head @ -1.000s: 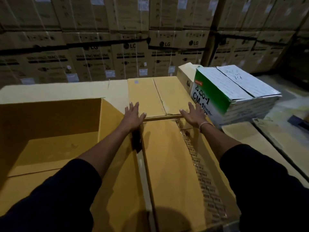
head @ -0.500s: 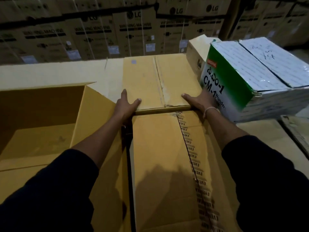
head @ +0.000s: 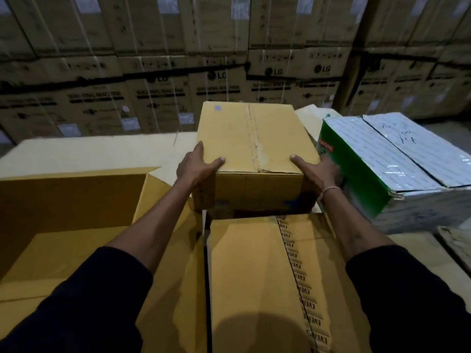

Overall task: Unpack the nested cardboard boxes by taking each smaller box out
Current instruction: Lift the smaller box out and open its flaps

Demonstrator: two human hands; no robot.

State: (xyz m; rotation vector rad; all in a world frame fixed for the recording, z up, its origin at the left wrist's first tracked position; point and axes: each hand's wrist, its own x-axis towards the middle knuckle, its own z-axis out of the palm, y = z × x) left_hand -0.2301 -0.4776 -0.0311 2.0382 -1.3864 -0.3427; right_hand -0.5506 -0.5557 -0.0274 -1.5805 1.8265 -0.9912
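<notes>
Cardboard box gripped at both sides, hands left and right, thumbs on top, arms outstretched.

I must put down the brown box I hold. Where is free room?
Free: pale cardboard sheet left of the closed brown cardboard box, and the floor of the large open brown carton. Crowded: right, against the green-and-white printed carton.

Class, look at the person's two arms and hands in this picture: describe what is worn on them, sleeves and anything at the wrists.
Both arms wear dark, near-black sleeves pushed up towards the elbows, leaving the forearms bare. The left hand is bare, with no ring or band in view. The right hand is also gloveless, and a thin, pale band circles its wrist. No watch shows.
</notes>
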